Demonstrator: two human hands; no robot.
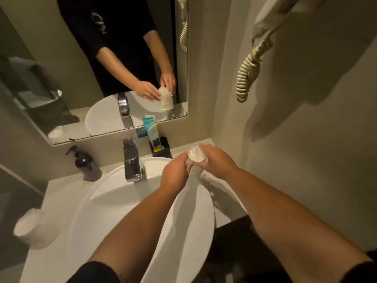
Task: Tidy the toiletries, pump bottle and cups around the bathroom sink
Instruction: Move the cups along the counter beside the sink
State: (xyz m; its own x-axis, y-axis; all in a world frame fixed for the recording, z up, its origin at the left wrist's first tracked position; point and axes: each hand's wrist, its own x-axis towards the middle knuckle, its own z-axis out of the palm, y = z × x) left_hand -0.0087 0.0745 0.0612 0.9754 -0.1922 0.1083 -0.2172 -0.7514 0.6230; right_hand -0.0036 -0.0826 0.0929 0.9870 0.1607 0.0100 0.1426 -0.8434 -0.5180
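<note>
A clear wrapped cup (195, 158) stands at the back right of the sink, held from both sides. My left hand (175, 174) grips its left side and my right hand (216, 160) grips its right side and top. Behind the cup, a black holder (163, 149) holds toiletry packets (151, 129) against the wall. A dark pump bottle (86, 164) stands on the counter left of the tap (132, 160). Another wrapped cup (34, 227) lies at the counter's left front.
The white basin (114, 201) fills the middle of the counter. A mirror (61, 78) hangs above it and reflects my arms and the cup. A wall hair dryer with a coiled cord (251, 68) hangs at the right.
</note>
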